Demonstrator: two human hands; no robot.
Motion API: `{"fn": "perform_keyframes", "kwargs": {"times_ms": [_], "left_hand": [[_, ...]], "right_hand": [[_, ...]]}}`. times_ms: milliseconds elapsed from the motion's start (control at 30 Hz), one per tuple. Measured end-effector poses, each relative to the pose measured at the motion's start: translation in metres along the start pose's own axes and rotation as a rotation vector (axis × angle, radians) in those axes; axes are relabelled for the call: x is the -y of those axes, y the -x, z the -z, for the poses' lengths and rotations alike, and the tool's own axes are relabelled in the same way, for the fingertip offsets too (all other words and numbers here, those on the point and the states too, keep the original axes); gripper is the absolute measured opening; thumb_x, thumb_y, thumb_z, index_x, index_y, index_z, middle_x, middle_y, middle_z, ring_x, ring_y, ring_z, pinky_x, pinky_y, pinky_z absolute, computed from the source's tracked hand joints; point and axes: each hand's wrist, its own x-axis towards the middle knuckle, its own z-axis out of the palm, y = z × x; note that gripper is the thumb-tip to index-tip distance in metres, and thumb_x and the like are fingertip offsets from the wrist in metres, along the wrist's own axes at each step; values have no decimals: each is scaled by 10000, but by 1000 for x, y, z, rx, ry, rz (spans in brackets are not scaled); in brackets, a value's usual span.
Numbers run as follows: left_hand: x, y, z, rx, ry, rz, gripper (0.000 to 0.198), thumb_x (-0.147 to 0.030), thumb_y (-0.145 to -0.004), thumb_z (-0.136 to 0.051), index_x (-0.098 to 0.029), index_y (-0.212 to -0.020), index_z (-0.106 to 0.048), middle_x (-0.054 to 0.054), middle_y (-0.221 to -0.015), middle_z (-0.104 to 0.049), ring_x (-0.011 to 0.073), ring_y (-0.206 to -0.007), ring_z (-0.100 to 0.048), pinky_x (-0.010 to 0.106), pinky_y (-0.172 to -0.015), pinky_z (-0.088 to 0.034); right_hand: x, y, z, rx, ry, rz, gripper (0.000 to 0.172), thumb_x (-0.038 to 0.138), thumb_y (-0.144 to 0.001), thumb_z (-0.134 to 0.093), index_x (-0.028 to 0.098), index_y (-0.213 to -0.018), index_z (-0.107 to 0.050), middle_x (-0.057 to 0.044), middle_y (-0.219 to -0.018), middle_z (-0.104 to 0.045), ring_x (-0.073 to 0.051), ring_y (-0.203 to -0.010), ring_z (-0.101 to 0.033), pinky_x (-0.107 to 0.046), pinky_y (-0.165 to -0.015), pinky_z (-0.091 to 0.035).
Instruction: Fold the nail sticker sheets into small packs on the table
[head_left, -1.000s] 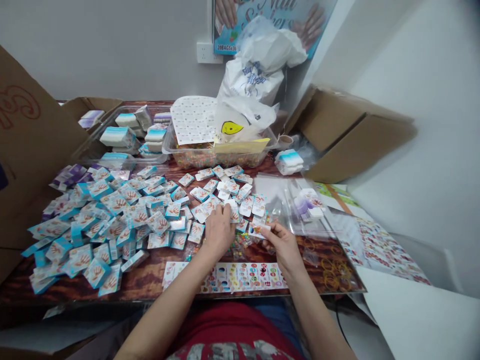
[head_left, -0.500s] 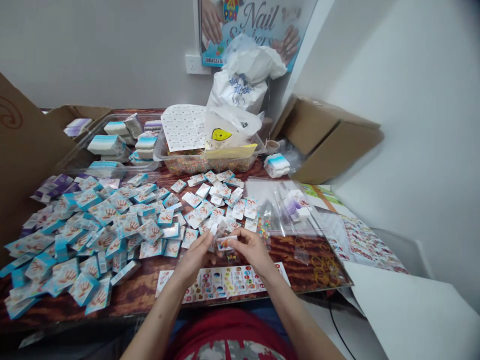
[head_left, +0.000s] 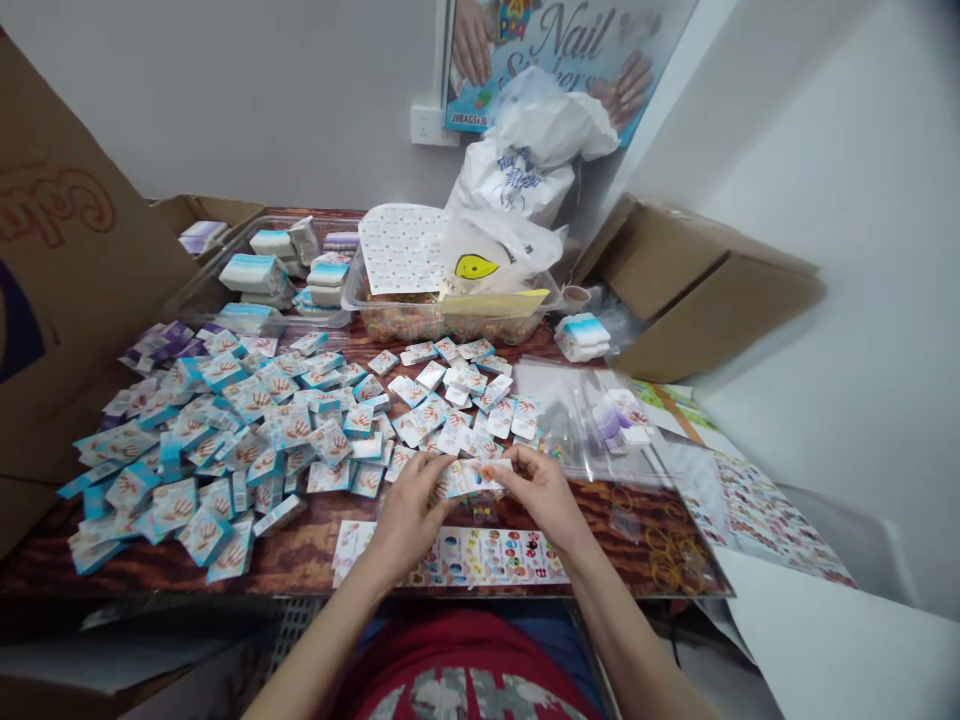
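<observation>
Between my hands, just above the front half of the table, is a small white printed card (head_left: 466, 479) with coloured pictures on it. The fingers of my left hand (head_left: 411, 505) grip its left end, and the thumb and fingers of my right hand (head_left: 546, 500) pinch its right end. Below them a long sticker sheet (head_left: 480, 556) with rows of colourful motifs lies along the table edge, partly covered by my left wrist. Just beyond my fingers lie loose small white boxes (head_left: 457, 437), some looking flat.
Many small blue-and-white boxes (head_left: 255, 400) are heaped on the left. Behind stand a clear tub (head_left: 450, 325) of coloured bits and a tray (head_left: 217, 310) of bundled stacks. Rubber bands (head_left: 671, 560) lie at the right corner; cardboard boxes flank both sides (head_left: 45, 300).
The card, earlier partly hidden and tilted between my fingers, is now held out lengthwise, with my hands farther apart. The whole view has shifted, so the table appears farther right.
</observation>
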Motion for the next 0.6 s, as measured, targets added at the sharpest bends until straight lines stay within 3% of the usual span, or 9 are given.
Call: {"fn": "perform_keyframes", "kwargs": {"times_ms": [133, 267, 433, 600], "left_hand": [[0, 3, 1, 85, -129, -68, 474, -106, -830, -601, -244, -1279, -538, 74, -1242, -621, 245, -1148, -561, 402, -982, -452], [-3, 3, 2, 82, -232, -70, 452, -152, -818, -647, -235, -1255, -563, 72, -1214, -658, 270, -1087, -586, 432, -935, -472], [-1, 6, -1, 73, -225, -68, 434, -78, -803, -632, -197, -1216, -570, 76, -1150, -673, 267, -1064, -556, 408, -917, -483], [6, 8, -6, 18, -185, -43, 394, -44, -812, -596, -195, -1173, -549, 76, -1133, -652, 251, -1048, -558, 405, -893, -494]], "right_hand": [[-6, 1, -2, 84, 20, -27, 280, 428, -696, -742, 184, -671, -607, 33, -597, -550, -120, -549, -459, -236, -526, -337], [-15, -1, -3, 24, 40, 13, 254, 412, -702, -731, 190, -677, -610, 25, -641, -562, -146, -619, -505, -254, -592, -379], [-29, -3, -8, -43, 171, 168, 202, 320, -694, -717, 193, -609, -584, -40, -886, -629, -215, -901, -583, -314, -806, -416], [-37, 2, -11, -54, 125, 106, 242, 301, -708, -678, 194, -578, -503, -65, -950, -657, -232, -952, -591, -324, -813, -415]]}}
